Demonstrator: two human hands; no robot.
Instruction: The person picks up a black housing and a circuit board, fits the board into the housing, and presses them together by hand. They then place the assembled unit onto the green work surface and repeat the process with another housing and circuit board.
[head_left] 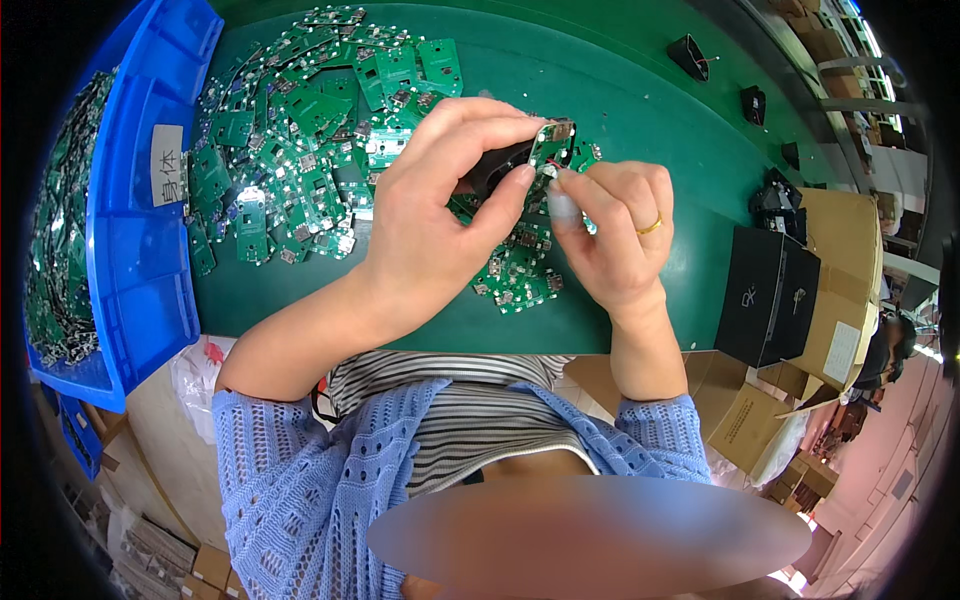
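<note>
L hand (440,185): fingers closed around black housing (495,168); thumb on near side, other fingers over top.
R hand (625,225): thumb and index fingertips pinched on small white plug (549,171); remaining fingers curled toward palm.
Housing posn: held above bench (640,110), approx. ctr, between hands; open end toward R hand.
PCB in work: green PCB (552,145), upright at R end of housing, next to L fingertips; seating depth n/a (cannot tell).
Wiring: thin wires near plug, partly hidden by fingers.
R thumb: pale cover (564,208) fitted.
R ring: gold-col. band (651,226) on one finger.
Loose PCBs: large heap (320,105), far L of bench; smaller heap (515,270) below hands.
L side: blue bin (130,250), holding PCBs w/ dark wires (60,230).
R side: black box (755,290) beside cardboard box (850,260); dark parts (778,205) behind black box.
</note>
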